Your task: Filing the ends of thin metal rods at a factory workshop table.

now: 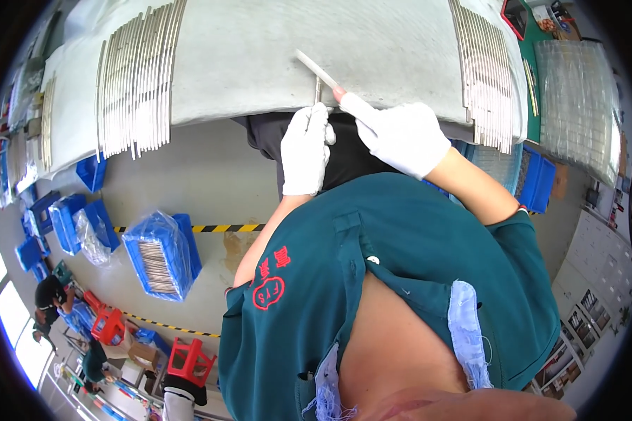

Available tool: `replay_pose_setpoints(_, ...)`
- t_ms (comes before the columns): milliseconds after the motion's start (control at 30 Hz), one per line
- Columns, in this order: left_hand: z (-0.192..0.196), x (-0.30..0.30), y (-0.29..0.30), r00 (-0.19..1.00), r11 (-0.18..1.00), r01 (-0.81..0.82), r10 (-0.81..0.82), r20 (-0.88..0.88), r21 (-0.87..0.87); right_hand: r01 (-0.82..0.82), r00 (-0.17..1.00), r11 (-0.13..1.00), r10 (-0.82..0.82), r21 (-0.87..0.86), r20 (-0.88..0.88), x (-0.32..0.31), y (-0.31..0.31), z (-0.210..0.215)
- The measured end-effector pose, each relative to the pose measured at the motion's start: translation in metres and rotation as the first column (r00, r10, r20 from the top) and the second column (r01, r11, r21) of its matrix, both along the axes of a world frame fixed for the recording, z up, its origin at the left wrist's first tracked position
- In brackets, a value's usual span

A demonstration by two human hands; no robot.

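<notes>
My left hand, in a white glove, is closed around a thin metal rod at the table's near edge; only the rod's upper end shows above the fingers. In my gloved right hand is a flat, pale white strip, pinched with a bare fingertip showing. The strip slants up and to the left, crossing close to the rod's end; whether the two touch I cannot tell. Rows of metal rods lie side by side on the grey-white covered table, one row at left and another at right.
More rods lie at the table's far left. A plastic-wrapped stack stands right, by a green surface. On the floor are a blue crate of rods and another blue bin. Red stools and other people are lower left.
</notes>
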State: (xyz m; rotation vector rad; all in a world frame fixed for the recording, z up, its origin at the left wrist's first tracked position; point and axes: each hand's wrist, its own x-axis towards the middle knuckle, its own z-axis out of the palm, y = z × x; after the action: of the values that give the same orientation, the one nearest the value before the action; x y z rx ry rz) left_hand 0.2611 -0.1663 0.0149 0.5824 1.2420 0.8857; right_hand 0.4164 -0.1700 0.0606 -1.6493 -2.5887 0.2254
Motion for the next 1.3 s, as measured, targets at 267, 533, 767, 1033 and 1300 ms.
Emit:
replay_pose_setpoints(267,-0.005,-0.003,-0.002,0.998,0.999,0.050,-0.050,-0.039,-0.002,0.038,0.991,0.996,-0.027,0.083,-0.131,0.004,0.003,0.004)
replay_pose_setpoints(533,-0.002,-0.004,0.000,0.999,0.999,0.043,-0.043,-0.007,0.022,0.073,0.993,0.997,-0.071,0.018,-0.096,0.001,0.024,-0.017)
replay_pose_setpoints(767,-0.006,-0.025,0.005,0.861,0.762,0.444,-0.217,-0.459,0.472,0.129,0.848,0.983,-0.179,-0.133,-0.498,0.009,0.027,0.001)
replay_pose_setpoints(1033,0.068,-0.029,0.024,0.683,0.756,0.653,-0.559,-0.470,0.050,-0.175,0.314,0.777,-0.538,-0.604,-0.782,0.011,0.029,0.053)
replay_pose_setpoints(1300,0.041,-0.084,0.071,0.368,0.553,0.657,0.358,-0.858,0.513,0.458,0.456,0.865,-0.028,0.207,-0.889,0.086,0.013,0.073)
